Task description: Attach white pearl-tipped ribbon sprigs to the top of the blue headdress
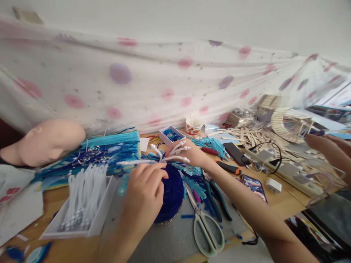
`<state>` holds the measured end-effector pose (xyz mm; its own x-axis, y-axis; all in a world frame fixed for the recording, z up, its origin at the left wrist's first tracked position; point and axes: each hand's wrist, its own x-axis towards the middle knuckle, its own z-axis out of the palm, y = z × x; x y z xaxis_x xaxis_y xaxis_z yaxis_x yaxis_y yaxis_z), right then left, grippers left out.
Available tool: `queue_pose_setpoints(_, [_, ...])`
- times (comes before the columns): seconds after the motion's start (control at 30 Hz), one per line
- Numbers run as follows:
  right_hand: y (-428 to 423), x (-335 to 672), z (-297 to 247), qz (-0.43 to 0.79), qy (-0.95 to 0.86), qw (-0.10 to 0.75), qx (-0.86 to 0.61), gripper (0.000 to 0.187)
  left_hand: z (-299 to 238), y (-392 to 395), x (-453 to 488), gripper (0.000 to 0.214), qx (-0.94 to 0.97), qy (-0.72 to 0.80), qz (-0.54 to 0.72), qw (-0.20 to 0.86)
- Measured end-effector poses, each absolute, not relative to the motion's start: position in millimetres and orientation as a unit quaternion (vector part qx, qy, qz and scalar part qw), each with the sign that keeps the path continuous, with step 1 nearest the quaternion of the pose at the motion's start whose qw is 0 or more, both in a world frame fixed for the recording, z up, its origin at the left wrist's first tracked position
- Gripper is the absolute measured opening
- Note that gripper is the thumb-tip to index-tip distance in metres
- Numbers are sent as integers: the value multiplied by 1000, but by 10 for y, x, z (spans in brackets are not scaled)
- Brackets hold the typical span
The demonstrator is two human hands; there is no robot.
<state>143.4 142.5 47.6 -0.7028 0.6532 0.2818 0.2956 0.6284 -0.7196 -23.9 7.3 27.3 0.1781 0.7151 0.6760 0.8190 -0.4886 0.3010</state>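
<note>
Left hand (146, 191), fingers bent, lies over a blue cap (173, 193), seemingly steadying it; right hand (196, 153) is behind white beaded stems (175, 159) between them, fingertips hidden; I cannot tell either grip

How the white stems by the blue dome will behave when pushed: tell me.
The white stems probably flex rather than snap, since they curve smoothly. They seem springy, standing out without drooping. Their small tips suggest little weight.
</note>
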Motion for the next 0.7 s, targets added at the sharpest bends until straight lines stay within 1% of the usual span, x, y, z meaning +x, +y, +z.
queue_pose_setpoints(0.1, [1428,1440,497,328,-861,262,-286,7,313,-66,-304,13,-701,-533,-473,35])
queue_pose_setpoints(0.17, [1432,1427,499,321,-863,259,-293,3,299,-113,-346,8,-668,-556,-494,28])
queue_pose_setpoints(0.2, [1433,1418,498,315,-864,257,-296,2,282,-119,-367,6,-659,-560,-501,35])
queue_pose_setpoints(0.3, [1435,1396,496,297,-870,254,-299,2,207,-95,-437,11,-667,-549,-499,70])
queue_pose_setpoints(0.4, [1430,1396,501,292,-874,255,-293,3,138,-58,-497,11,-706,-523,-469,84])
queue_pose_setpoints(0.47, [1429,1403,505,294,-876,255,-286,5,108,-30,-498,15,-732,-515,-437,91])
queue_pose_setpoints(0.57, [1430,1411,506,292,-875,258,-288,10,88,37,-421,25,-761,-521,-364,132])
queue_pose_setpoints(0.7, [1431,1402,504,279,-876,256,-298,9,87,153,-279,29,-771,-537,-293,179])
